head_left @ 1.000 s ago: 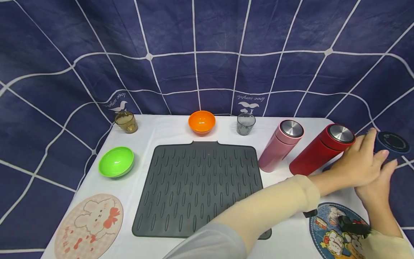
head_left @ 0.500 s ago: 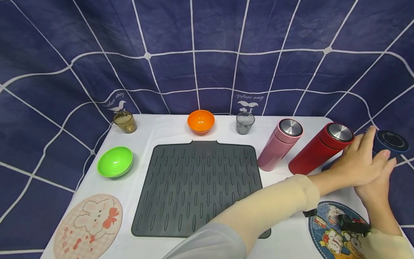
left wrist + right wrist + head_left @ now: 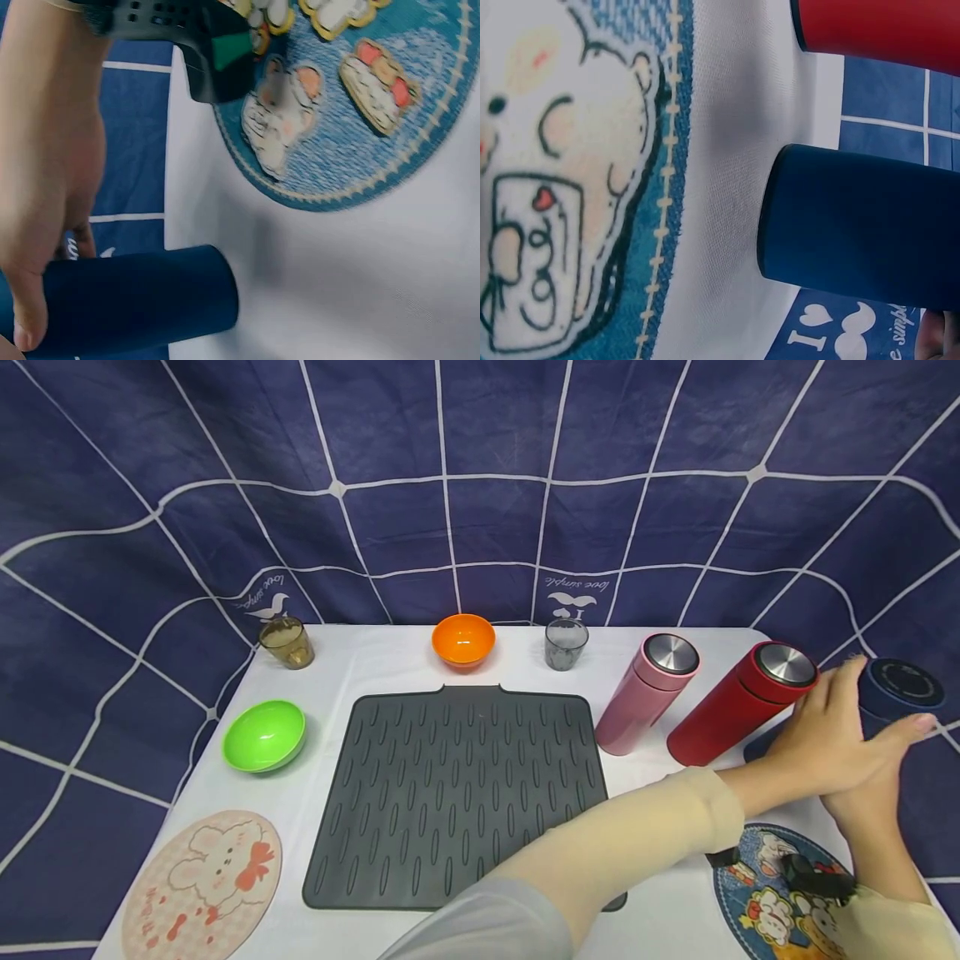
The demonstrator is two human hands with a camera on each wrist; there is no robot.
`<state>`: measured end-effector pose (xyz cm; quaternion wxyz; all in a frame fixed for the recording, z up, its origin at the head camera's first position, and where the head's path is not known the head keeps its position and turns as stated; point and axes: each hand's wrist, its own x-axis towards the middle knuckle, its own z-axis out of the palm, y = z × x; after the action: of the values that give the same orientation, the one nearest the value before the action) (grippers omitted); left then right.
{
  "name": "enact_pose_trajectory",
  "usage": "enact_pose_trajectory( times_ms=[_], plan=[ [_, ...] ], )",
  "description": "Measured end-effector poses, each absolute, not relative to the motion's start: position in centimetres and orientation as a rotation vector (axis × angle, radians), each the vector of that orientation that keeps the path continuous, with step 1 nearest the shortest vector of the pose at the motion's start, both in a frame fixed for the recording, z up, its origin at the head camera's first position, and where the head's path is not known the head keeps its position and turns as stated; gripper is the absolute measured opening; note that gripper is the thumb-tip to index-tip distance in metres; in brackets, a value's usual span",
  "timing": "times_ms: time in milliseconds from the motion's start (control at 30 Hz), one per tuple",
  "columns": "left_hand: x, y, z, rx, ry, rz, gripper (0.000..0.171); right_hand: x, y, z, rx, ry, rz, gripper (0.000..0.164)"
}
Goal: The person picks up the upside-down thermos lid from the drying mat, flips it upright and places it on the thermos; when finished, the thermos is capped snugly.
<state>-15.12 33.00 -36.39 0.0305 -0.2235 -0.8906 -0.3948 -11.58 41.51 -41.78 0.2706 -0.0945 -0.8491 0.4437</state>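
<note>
A dark blue thermos bottle (image 3: 903, 693) stands at the table's right end, its round black-topped lid upward. My left hand (image 3: 821, 747), reaching across from the left, has its fingers on the far side of the upper thermos and its thumb stretched across the near side. My right hand (image 3: 873, 793) is partly hidden behind it. In the left wrist view the right hand (image 3: 49, 172) grips the blue thermos (image 3: 142, 296), thumb over one side and fingers on the other. The right wrist view shows the thermos's lower body (image 3: 855, 225) with fingertips (image 3: 934, 337) by it.
Beside the blue thermos stand a red thermos (image 3: 738, 706) and a pink one (image 3: 648, 693). A grey ribbed mat (image 3: 465, 793) lies mid-table. Around it are an orange bowl (image 3: 463, 641), green bowl (image 3: 264, 735), two small glasses, a rabbit placemat (image 3: 202, 885) and a blue placemat (image 3: 772, 877).
My left thumb has spread further out to the right across the thermos, near its lid. The head view has shifted slightly. Other things stay in place.
</note>
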Motion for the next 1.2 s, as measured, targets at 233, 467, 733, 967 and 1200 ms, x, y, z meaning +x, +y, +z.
enact_pose_trajectory(
  times_ms=[233, 467, 733, 967, 1200],
  plan=[
    [-15.64, 32.85, -36.36, -0.722, -2.730, -1.206, 0.067, -11.61, 41.49, -41.79, -0.337, -2.275, 1.240, 0.091],
    [-15.68, 32.75, -36.56, -0.777, -2.775, -1.137, 0.075, -11.36, 41.55, -42.16, -0.366, -2.288, 1.241, 0.089],
    [-15.55, 32.63, -36.71, -0.740, -2.717, -1.187, 0.068, -11.71, 41.55, -42.19, -0.328, -2.265, 1.236, 0.087],
    [-15.56, 32.62, -36.79, -0.714, -2.721, -1.227, 0.080, -11.13, 41.59, -42.34, -0.378, -2.368, 1.195, 0.100],
    [-15.86, 32.66, -36.66, -0.732, -2.715, -1.177, 0.071, -11.63, 41.46, -41.96, -0.369, -2.288, 1.250, 0.085]
  ],
)
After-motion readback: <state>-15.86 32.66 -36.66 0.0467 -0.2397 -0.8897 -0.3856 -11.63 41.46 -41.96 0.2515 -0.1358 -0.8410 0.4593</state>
